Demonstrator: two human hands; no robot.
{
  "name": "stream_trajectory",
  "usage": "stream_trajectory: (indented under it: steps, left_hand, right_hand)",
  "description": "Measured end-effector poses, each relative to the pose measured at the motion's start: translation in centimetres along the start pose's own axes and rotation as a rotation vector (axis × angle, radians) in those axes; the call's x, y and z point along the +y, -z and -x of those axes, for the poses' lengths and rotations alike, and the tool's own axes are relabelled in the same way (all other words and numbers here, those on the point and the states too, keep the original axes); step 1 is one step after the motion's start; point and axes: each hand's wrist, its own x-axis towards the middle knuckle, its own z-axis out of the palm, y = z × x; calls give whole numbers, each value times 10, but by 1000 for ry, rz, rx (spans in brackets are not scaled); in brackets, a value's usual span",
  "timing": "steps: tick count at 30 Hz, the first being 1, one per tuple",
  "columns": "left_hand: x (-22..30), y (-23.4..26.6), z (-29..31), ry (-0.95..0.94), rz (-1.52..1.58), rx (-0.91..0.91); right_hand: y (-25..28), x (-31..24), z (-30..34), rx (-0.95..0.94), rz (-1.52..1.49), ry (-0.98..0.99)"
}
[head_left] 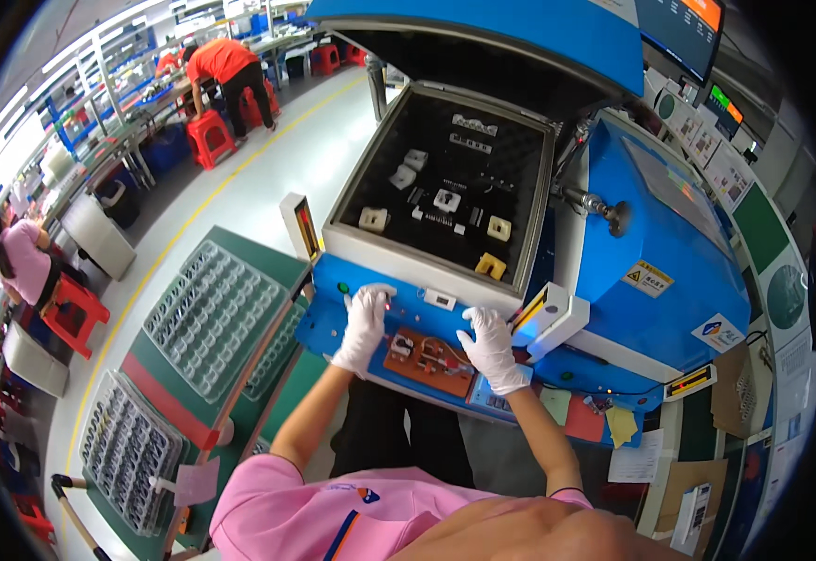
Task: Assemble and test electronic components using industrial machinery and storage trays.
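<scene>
Both my hands wear white gloves and rest at the front of a blue machine. My left hand lies against the blue front panel, left of a small white display, with nothing seen in it. On the display's other side, my right hand touches the panel with fingers bent and thumb apart, holding nothing visible. Between my wrists, a brown fixture block carries small metal parts and a wire. Behind my hands is a framed black bed with several white and yellowish blocks on it, under a raised blue lid.
At left, a green-topped cart holds clear trays and a tray of dark parts. Sensor bars flank the machine. Coloured papers lie at right. Two co-workers are at benches beyond a yellow floor line, near red stools.
</scene>
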Motion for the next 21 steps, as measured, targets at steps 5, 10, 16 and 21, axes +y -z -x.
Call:
stream_trajectory:
  steps: [5, 10, 16, 21]
  left_hand:
    - [5, 21, -9, -62, -19, -163]
    - [3, 31, -9, 28, -108, -329]
    - [-26, 30, -13, -402, -503, -243]
    - [45, 57, 11, 393, 484, -202]
  right_hand:
    - [-8, 19, 22, -62, 102, 69]
    - [-12, 10, 28, -70, 31, -37]
    - [-12, 8, 24, -45, 120, 17]
    - [12, -11, 48, -90, -108, 218]
